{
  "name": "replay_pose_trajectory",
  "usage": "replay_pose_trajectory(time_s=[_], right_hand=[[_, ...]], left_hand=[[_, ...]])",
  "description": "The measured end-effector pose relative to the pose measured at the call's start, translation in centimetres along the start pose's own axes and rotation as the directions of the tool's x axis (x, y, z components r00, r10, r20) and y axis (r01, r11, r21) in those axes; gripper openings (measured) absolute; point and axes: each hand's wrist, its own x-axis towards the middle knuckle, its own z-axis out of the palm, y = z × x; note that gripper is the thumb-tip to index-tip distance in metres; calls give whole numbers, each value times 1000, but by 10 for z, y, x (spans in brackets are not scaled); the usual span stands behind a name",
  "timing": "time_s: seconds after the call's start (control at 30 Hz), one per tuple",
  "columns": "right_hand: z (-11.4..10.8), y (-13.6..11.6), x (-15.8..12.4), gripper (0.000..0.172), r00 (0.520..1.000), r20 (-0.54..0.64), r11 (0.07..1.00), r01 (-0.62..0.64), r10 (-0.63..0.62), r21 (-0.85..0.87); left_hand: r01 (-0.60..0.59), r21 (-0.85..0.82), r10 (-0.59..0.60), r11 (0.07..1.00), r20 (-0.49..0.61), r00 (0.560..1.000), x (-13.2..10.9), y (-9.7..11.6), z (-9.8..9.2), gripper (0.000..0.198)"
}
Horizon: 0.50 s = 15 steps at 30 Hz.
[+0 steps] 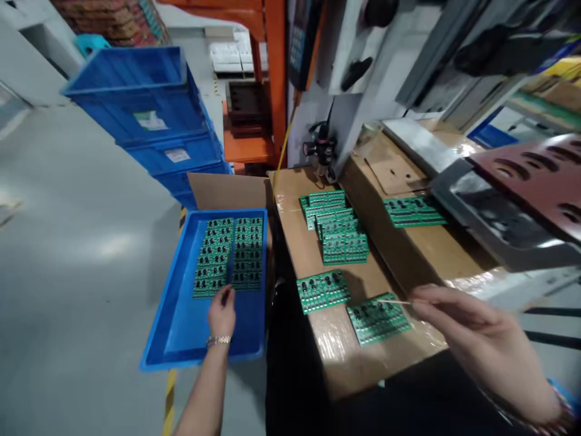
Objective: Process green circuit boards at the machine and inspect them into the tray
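My left hand (222, 316), a bracelet at its wrist, reaches into a blue tray (181, 339). Its fingers are pinched at the lower corner of a green circuit board (210, 284), the nearest of a column laid in the tray. A second column of boards (247, 254) lies beside it. In my right hand (472, 333), a thin pale stick (394, 301) is held between thumb and fingers. Its tip points left, over a circuit board (379, 321) on the cardboard-covered bench. Another circuit board (323, 292) lies to its left.
Several circuit boards (338, 227) lean in a group farther back on the cardboard (336, 345). One more board (414, 212) lies on the raised cardboard at right, near a metal fixture (490, 206). Blue crates (149, 115) are stacked behind the tray; an orange frame (275, 79) stands beyond.
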Motion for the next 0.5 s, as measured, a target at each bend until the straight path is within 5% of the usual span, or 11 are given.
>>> replay_pose_trajectory(time_s=[0.1,0.23,0.5], right_hand=[[-25,8,-10,14,997,81,994,6,-15,110],[-60,15,-29,15,998,45,983,32,-41,180],[-124,40,-73,28,998,37,956,-58,49,289]], left_hand=[[14,46,-16,999,50,999,-33,-26,35,21],[34,92,-44,995,103,994,-56,-46,71,17],[-4,-28,5,1000,28,1000,-71,-27,103,24]])
